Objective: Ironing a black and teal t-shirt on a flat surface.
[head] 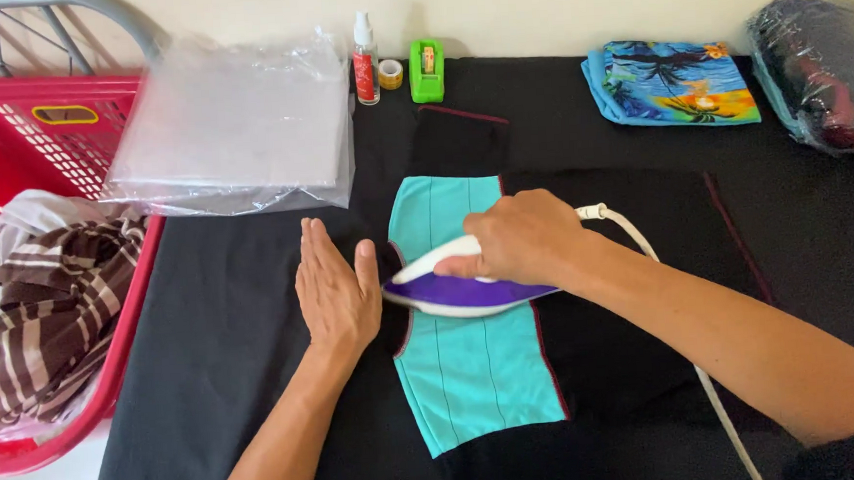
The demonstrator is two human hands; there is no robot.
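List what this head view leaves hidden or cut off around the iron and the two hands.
- Iron: its handle is covered by the right hand; the soleplate faces down, unseen.
- Cord: passes behind the right forearm and leaves the bottom edge; no plug visible.
- Teal panel: its middle lies under the iron.
- Left hand: palm flat on black cloth, underside hidden.
- Red basket: cut off by the left edge.

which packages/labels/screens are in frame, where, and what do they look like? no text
Clear plastic bags: flat glossy stack, back left, overlapping the red basket.
Spray bottle: back centre, slim, clear with white nozzle and red label.
Bagged bundle: back right corner, dark clothing in clear wrap.
Basket tag: small yellow rounded slot on the rim.
No screens or signs.
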